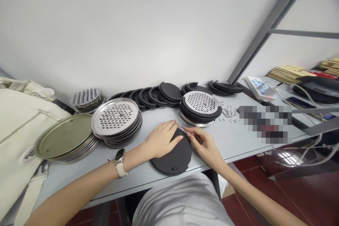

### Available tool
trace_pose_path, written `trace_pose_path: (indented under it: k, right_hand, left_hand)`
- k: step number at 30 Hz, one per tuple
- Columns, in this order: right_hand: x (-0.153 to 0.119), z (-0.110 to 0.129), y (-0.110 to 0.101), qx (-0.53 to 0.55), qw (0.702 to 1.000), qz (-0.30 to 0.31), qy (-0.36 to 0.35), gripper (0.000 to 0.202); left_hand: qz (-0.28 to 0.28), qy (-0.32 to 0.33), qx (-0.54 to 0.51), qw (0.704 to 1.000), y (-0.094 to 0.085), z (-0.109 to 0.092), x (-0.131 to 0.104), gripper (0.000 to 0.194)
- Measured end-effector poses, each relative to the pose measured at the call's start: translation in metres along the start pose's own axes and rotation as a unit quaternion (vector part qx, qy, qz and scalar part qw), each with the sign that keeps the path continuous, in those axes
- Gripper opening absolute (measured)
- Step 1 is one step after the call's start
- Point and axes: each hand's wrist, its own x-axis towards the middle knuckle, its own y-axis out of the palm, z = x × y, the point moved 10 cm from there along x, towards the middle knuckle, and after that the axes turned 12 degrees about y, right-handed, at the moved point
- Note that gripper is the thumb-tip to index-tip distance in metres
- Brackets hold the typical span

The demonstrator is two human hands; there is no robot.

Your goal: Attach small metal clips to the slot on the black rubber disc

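Note:
A black round disc [173, 160] lies near the table's front edge, with a small slot in its near side. My left hand [162, 139] rests across its upper left, thumb over the top, fingers reaching to the far rim, holding it down. At that far rim, my right hand [202, 144] pinches a small metal ring [183, 129] between thumb and fingertips. Whether the ring passes through the disc is hidden by the fingers. Behind stands a stack of black discs topped by a perforated metal grater plate [201, 101]. Several loose metal rings [229, 113] are scattered to its right.
Stacked metal grater plates [116, 117] and olive-green round trays [66, 136] stand to the left, beside a cream bag [23, 123]. More black discs [171, 91] line the wall. On the right are a metal frame post [267, 31], a power strip [261, 88] and cables.

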Motion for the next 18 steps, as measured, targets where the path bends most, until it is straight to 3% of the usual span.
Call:
trace_pose_path:
  k: [18]
  right_hand:
    - [0.001, 0.0046, -0.0005, -0.005, 1.0, -0.008, 0.013, 0.027]
  left_hand:
    - [-0.009, -0.011, -0.002, 1.0, 0.0, 0.0005, -0.0003, 0.044]
